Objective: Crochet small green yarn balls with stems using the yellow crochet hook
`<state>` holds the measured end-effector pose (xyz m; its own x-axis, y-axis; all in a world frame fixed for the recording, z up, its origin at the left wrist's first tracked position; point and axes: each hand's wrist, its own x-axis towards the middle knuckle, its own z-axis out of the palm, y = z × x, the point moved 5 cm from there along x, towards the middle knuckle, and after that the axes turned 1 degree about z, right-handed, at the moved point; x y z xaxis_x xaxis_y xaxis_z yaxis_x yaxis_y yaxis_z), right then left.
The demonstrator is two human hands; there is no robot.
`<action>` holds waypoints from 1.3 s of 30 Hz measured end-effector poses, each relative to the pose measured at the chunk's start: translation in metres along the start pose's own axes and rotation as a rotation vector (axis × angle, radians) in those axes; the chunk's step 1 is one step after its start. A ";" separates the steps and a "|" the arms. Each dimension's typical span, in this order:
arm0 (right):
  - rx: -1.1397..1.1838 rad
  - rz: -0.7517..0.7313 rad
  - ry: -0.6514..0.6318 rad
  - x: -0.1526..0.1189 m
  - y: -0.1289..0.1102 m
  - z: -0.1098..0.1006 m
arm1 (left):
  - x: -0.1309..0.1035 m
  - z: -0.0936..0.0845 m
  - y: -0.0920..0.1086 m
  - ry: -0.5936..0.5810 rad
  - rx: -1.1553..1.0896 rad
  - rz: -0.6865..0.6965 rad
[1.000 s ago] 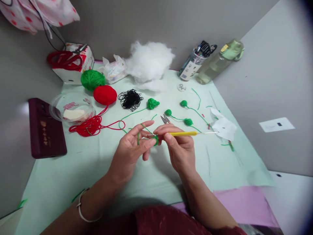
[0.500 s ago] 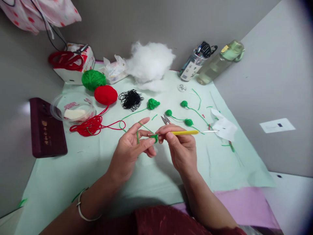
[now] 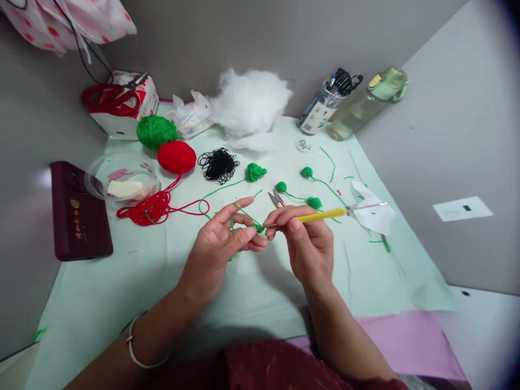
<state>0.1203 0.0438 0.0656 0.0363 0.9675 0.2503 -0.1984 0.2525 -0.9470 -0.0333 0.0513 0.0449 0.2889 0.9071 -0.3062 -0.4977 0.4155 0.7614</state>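
My left hand point(image 3: 221, 244) pinches a small green crochet piece point(image 3: 259, 228) between thumb and fingers, partly hidden by them. Green yarn point(image 3: 247, 214) runs over its raised index finger and down to the piece. In my right hand point(image 3: 311, 244) is a crochet hook with a yellow handle point(image 3: 323, 215), its thin metal tip at the green piece. Beyond the hands lie small scissors point(image 3: 277, 199), partly covered by my right fingers. A loose green yarn bundle point(image 3: 255, 172) and small green crocheted balls point(image 3: 314, 202) rest farther back.
At the left are a red yarn ball point(image 3: 176, 157), a green yarn ball point(image 3: 156, 132), a clear plastic tub point(image 3: 122, 176) and a maroon case point(image 3: 81, 211). Black cord point(image 3: 219, 165) and white stuffing point(image 3: 252, 103) lie behind. A bottle point(image 3: 365, 103) and pen holder point(image 3: 319, 111) stand back right.
My right hand has shifted slightly right and turned the hook, so its handle end points higher and farther right. My left hand has kept its hold on the green piece.
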 end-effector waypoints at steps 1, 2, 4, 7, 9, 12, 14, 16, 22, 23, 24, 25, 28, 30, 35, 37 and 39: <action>-0.066 -0.049 0.006 -0.001 -0.003 0.000 | 0.000 -0.001 0.000 0.001 0.020 0.019; -0.134 -0.104 0.012 -0.003 -0.006 0.001 | 0.000 -0.001 0.001 0.003 0.041 0.039; -0.269 -0.205 0.009 -0.005 -0.012 0.003 | 0.001 -0.002 0.001 0.016 0.083 0.067; -0.460 -0.340 -0.034 -0.008 -0.019 0.009 | 0.000 -0.002 0.002 0.053 0.136 0.093; -0.611 -0.436 -0.083 -0.012 -0.022 0.014 | -0.002 -0.001 0.003 0.084 0.155 0.108; -0.865 -0.529 -0.105 -0.019 -0.021 0.019 | -0.004 0.000 0.003 0.111 0.133 0.122; -1.004 -0.599 -0.084 -0.025 -0.020 0.020 | -0.005 0.003 0.001 0.077 0.066 0.081; -1.019 -0.632 -0.056 -0.028 -0.019 0.019 | -0.004 0.006 -0.003 -0.002 -0.027 -0.034; -0.434 -0.261 0.100 -0.011 -0.011 0.002 | -0.001 0.005 0.002 -0.027 -0.104 -0.147; -0.288 -0.182 0.104 -0.007 -0.008 0.001 | -0.001 0.004 0.004 -0.014 -0.082 -0.113; -0.181 -0.127 0.100 -0.005 -0.004 0.001 | -0.001 0.003 0.005 -0.004 -0.052 -0.082; -0.132 -0.102 0.083 -0.003 -0.002 0.002 | -0.001 0.003 0.006 0.003 -0.022 -0.056; -0.154 -0.096 0.053 -0.002 -0.001 0.004 | -0.002 0.000 0.006 0.018 0.037 -0.011; -0.198 -0.121 0.070 -0.004 -0.003 0.004 | -0.001 -0.003 0.005 0.025 0.052 0.008; -0.170 -0.138 0.111 -0.005 -0.008 0.001 | 0.000 -0.004 0.009 0.035 0.058 0.032; -0.077 -0.088 0.133 -0.003 -0.005 -0.002 | 0.000 -0.002 0.009 0.040 0.044 0.028; -0.004 -0.038 0.152 -0.001 -0.002 -0.004 | -0.001 -0.001 0.009 0.050 0.034 0.021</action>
<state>0.1248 0.0420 0.0667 0.1913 0.9483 0.2532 -0.1902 0.2889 -0.9383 -0.0393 0.0545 0.0513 0.2370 0.9184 -0.3169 -0.4752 0.3941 0.7867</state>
